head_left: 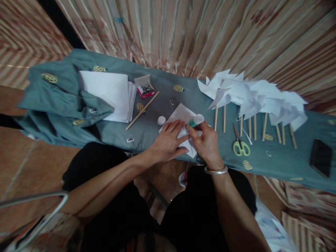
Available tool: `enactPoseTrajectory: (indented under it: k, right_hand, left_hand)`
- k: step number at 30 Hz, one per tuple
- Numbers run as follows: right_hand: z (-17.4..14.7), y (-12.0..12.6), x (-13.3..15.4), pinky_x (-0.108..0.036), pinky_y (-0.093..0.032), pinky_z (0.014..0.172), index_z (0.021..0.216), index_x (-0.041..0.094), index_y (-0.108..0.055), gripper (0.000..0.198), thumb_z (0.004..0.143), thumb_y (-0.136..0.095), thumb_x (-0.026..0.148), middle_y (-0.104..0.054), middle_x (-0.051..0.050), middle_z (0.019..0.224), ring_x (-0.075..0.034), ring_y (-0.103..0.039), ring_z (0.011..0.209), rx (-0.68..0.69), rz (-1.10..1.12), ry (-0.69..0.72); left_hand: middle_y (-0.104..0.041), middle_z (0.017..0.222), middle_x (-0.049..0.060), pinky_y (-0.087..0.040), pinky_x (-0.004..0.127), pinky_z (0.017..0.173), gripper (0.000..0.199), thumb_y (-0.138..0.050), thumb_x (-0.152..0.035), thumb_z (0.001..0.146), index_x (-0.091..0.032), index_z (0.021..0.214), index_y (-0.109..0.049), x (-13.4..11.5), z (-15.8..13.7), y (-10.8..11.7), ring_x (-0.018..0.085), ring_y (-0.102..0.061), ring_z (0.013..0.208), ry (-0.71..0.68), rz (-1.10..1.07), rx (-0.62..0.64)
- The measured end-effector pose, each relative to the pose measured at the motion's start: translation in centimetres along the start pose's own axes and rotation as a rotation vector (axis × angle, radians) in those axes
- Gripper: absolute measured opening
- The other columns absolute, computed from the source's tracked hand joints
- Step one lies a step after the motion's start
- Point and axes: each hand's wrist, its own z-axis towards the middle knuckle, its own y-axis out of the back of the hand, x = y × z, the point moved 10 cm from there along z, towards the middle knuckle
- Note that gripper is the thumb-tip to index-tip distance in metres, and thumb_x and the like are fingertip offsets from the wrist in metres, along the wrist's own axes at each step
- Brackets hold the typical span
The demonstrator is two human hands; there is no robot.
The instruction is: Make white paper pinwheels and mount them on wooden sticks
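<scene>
A white paper sheet (183,112) with folded or cut flaps lies at the front of the cloth-covered table. My left hand (169,140) rests on it, fingers stretched out and pressing it flat. In my right hand (206,140) is a glue stick (196,120), white with a green label, tilted with its lower end at the paper; that tip is hidden by my fingers. The white glue stick cap (161,120) stands just left of the paper. Farther left a wooden stick (142,110) lies slantwise near an open red box of small metal pins (145,86).
A stack of white paper (105,91) lies on the left of the grey-green tablecloth (162,92). To the right, several paper pinwheels (252,96) on wooden sticks overlap. Green-handled scissors (240,147) lie before them, and a black phone (321,157) is at the right edge.
</scene>
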Motion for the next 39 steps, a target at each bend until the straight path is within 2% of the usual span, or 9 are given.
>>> enactPoseTrajectory:
  k: [8,15,19,26,39]
  right_hand:
    - [-0.3,0.2,0.5,-0.032,-0.049,0.069,0.091,0.02,-0.062,0.026,0.088,-0.057,0.045,-0.071,-0.006,0.08,-0.021,-0.066,0.073,0.034,0.018,0.042]
    - [-0.4,0.4,-0.2,-0.032,-0.048,0.067,0.09,0.019,-0.064,0.031,0.088,-0.055,0.049,-0.071,-0.006,0.077,-0.021,-0.066,0.071,0.032,0.026,0.022]
    - [-0.5,0.5,-0.5,-0.032,-0.047,0.066,0.092,0.019,-0.064,0.032,0.089,-0.055,0.049,-0.071,-0.006,0.079,-0.021,-0.065,0.069,0.04,0.021,0.004]
    - [-0.4,1.1,-0.6,-0.033,-0.049,0.068,0.088,0.021,-0.063,0.026,0.089,-0.056,0.046,-0.071,-0.005,0.078,-0.021,-0.065,0.071,0.003,-0.001,0.003]
    - [0.4,0.5,-0.5,-0.035,-0.049,0.07,0.092,0.02,-0.063,0.028,0.089,-0.055,0.047,-0.073,-0.008,0.084,-0.023,-0.066,0.074,-0.033,-0.001,-0.015]
  left_hand:
    - [-0.042,0.149,0.021,-0.033,0.061,0.106,0.047,-0.057,-0.048,0.089,-0.021,0.128,-0.059,0.1,-0.1,-0.2,0.039,-0.035,0.14,-0.008,0.003,-0.008]
    - [-0.043,0.15,0.017,-0.033,0.06,0.107,0.05,-0.059,-0.051,0.087,-0.025,0.129,-0.056,0.1,-0.1,-0.1,0.037,-0.036,0.14,-0.001,0.006,-0.014]
    - [-0.043,0.149,0.02,-0.033,0.06,0.107,0.05,-0.059,-0.05,0.087,-0.023,0.13,-0.057,0.1,-0.1,-0.2,0.039,-0.036,0.139,-0.005,0.009,-0.012]
    - [-0.043,0.149,0.018,-0.033,0.06,0.107,0.052,-0.059,-0.052,0.086,-0.023,0.13,-0.057,0.1,0.0,-0.2,0.038,-0.035,0.139,-0.01,-0.014,-0.013]
    - [-0.042,0.149,0.018,-0.033,0.06,0.107,0.052,-0.062,-0.051,0.085,-0.024,0.129,-0.058,0.2,0.0,-0.2,0.039,-0.035,0.139,-0.003,-0.024,-0.003]
